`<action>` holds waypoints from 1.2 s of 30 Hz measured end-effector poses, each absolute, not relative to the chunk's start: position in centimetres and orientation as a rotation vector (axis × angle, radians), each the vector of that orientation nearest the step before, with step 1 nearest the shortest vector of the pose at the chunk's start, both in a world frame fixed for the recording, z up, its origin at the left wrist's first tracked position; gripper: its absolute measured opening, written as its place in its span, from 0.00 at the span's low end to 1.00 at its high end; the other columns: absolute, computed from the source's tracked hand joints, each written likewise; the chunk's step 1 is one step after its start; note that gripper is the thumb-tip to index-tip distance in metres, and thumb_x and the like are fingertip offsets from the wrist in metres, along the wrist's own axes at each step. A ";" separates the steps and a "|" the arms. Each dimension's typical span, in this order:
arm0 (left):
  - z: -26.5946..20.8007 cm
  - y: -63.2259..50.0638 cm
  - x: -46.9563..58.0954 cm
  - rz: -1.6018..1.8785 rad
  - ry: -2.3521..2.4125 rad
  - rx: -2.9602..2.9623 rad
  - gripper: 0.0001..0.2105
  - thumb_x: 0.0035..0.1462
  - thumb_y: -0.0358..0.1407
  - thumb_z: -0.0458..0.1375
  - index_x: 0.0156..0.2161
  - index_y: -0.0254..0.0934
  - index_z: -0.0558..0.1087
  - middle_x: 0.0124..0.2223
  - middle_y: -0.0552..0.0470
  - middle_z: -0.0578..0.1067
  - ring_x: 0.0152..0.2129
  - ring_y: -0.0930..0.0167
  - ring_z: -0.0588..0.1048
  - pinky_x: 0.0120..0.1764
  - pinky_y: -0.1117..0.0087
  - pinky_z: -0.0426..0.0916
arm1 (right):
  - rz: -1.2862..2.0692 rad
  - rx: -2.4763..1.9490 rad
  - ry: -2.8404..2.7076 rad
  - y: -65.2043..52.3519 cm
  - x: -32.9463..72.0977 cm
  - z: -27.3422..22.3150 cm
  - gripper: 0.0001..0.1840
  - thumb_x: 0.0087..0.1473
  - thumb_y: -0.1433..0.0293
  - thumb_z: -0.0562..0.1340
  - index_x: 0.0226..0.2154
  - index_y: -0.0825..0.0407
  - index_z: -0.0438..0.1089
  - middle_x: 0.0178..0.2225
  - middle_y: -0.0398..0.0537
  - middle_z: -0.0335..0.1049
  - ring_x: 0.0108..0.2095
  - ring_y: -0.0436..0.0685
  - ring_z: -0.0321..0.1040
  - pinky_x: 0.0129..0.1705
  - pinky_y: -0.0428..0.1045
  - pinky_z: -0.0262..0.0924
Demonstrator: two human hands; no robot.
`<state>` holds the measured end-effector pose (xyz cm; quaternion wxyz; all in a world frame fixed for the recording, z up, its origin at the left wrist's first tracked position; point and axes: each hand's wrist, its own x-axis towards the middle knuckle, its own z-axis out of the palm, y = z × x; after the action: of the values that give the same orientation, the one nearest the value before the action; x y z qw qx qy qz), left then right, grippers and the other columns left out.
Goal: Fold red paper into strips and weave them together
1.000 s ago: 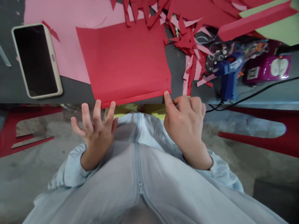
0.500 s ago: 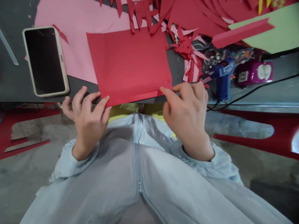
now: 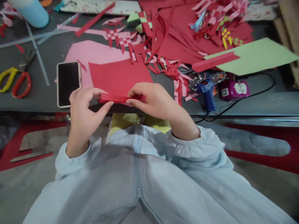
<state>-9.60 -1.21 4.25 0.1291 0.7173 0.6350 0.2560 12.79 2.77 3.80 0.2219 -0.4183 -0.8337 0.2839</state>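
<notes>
A sheet of red paper (image 3: 119,74) lies at the table's near edge, partly over pink paper (image 3: 93,51). Its near edge is folded up into a narrow strip. My left hand (image 3: 87,109) has its thumb and fingers closed about the left end of that fold. With thumb and index finger, my right hand (image 3: 151,99) pinches the fold near its middle, hiding the right part of it. A phone (image 3: 68,84) with a dark screen lies just left of my left hand.
Red-handled and yellow-handled scissors (image 3: 22,70) lie at left. A blue glue gun (image 3: 206,93) with a black cord, a purple box (image 3: 234,90) and green paper (image 3: 254,57) are at right. Cut red and pink strips (image 3: 177,73) cover the middle; a bottle (image 3: 35,12) stands back left.
My right hand has moved left along the fold, and my left hand has closed on its left end. The folded strip stands up more. The view has tilted up, showing more table.
</notes>
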 end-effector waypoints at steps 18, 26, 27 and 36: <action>5.7 2.6 -5.3 0.880 1.232 1.930 0.05 0.54 0.37 0.65 0.28 0.40 0.77 0.26 0.57 0.78 0.25 0.72 0.74 0.32 0.69 0.68 | 1.350 -1.024 -1.381 1.7 13.3 2.4 0.23 0.46 0.51 0.71 0.28 0.54 0.70 0.24 0.40 0.68 0.23 0.46 0.61 0.26 0.44 0.59; 6.0 2.4 -3.9 0.806 1.282 1.868 0.06 0.54 0.38 0.65 0.28 0.43 0.78 0.28 0.56 0.79 0.27 0.70 0.75 0.35 0.67 0.70 | 1.389 -0.997 -1.197 1.9 13.9 2.0 0.22 0.43 0.53 0.73 0.28 0.54 0.72 0.23 0.40 0.68 0.21 0.44 0.60 0.24 0.43 0.60; 6.0 2.4 -3.9 0.810 1.278 1.865 0.05 0.56 0.38 0.64 0.28 0.43 0.78 0.29 0.56 0.80 0.28 0.70 0.76 0.35 0.67 0.70 | 1.402 -1.000 -1.178 1.8 14.0 2.0 0.22 0.43 0.53 0.73 0.28 0.54 0.72 0.23 0.39 0.68 0.21 0.44 0.60 0.23 0.43 0.59; 5.4 2.2 -3.6 0.834 1.266 1.931 0.08 0.58 0.38 0.61 0.29 0.43 0.79 0.28 0.56 0.80 0.27 0.71 0.76 0.35 0.68 0.70 | 1.444 -0.963 -1.194 1.8 14.4 1.3 0.21 0.43 0.56 0.74 0.30 0.56 0.73 0.23 0.40 0.68 0.21 0.44 0.61 0.22 0.42 0.59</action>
<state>-3.59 2.15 5.45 0.3366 0.7406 0.4857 0.3199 14.39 1.82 1.28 0.4947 -0.3971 -0.4924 0.5959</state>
